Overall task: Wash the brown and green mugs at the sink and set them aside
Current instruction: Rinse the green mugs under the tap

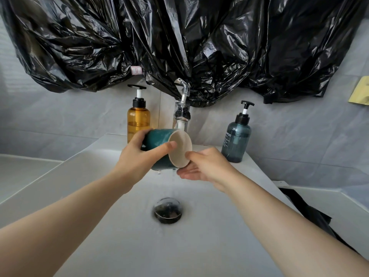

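Observation:
The green mug [159, 139], cream inside, lies tipped on its side under the tap [181, 114], its mouth facing right. My left hand [137, 156] grips it round the body, thumb along the rim. My right hand [203, 166] is at the mug's mouth, thumb touching the rim and fingers stretched out flat below it. Water drips from the mug into the white sink [99, 196]. No brown mug is in view.
An amber pump bottle [138, 118] stands left of the tap and a blue-grey pump bottle [237, 136] to its right, both on the sink's back ledge. The drain [168, 210] lies in the basin's middle. Black plastic sheeting [179, 43] hangs over the wall above.

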`<state>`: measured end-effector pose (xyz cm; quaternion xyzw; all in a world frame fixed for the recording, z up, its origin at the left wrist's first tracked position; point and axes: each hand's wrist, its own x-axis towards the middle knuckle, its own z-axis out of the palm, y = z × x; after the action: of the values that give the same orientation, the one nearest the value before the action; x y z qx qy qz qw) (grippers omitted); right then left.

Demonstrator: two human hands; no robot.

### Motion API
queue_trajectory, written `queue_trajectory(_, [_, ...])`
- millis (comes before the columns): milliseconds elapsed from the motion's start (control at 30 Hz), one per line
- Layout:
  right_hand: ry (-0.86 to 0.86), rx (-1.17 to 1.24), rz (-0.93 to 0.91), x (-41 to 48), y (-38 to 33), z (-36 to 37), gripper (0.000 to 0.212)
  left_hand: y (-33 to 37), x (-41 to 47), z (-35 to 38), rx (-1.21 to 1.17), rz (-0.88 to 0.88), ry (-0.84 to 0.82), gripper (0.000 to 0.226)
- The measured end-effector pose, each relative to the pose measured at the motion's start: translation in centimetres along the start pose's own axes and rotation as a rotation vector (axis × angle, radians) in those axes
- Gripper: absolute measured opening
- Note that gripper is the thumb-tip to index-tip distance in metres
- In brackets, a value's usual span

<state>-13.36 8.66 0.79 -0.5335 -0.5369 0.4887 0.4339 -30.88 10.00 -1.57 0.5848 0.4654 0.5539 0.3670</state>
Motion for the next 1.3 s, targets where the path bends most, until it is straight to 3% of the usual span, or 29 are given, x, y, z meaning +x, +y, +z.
queue_trajectory(133, [-0.020,0.032,0.027,0.1,0.2,0.7,0.025,0.2,-0.2,0.0,-0.103,-0.080,0.013,0.105])
queue_trajectory(233, [0.123,-0.412,-0.123,0.4,0.3,0.0,0.022,0.4,0.0,-0.1,-0.077,-0.087,0.068,0.103])
queue_trajectory(300, [0.205,-0.554,-0.233,0.5,0.3,-0.5,0.020,0.5,0.0,-0.1,-0.067,-0.080,0.058,0.098])
queue_trajectory(400, [0.122,-0.487,-0.256,0.7,0.5,-0.5,0.024,0.5,-0.2,-0.1,-0.048,-0.071,0.026,0.096])
queue_trajectory(533, [0.137,-0.294,-0.186,1.4,0.7,-0.6,0.028,0.3,-0.2,0.1,-0.059,-0.088,-0.029,0.105])
queue_trajectory(700, [0.015,0.042,-0.021,1.0,0.9,0.5,0.028,0.5,-0.6,0.5,-0.054,-0.062,-0.018,0.078])
queue_trajectory(900, [-0.042,-0.265,-0.181,0.7,0.5,-0.1,0.028,1.3,-0.7,0.5,-0.118,-0.192,0.027,0.052])
queue_trajectory(1033, [-0.146,-0.256,-0.246,0.6,0.4,-0.5,0.042,1.6,-0.5,0.0,-0.229,-0.335,0.022,0.069])
queue_trajectory(1133, [-0.235,-0.268,-0.264,0.3,0.4,-0.2,0.030,1.5,-0.7,-0.4,-0.174,-0.380,-0.050,0.089])
queue_trajectory(1300, [-0.205,-0.064,-0.194,0.1,-0.1,-0.8,0.026,1.4,-0.8,0.3,-0.213,-0.414,-0.161,0.052])
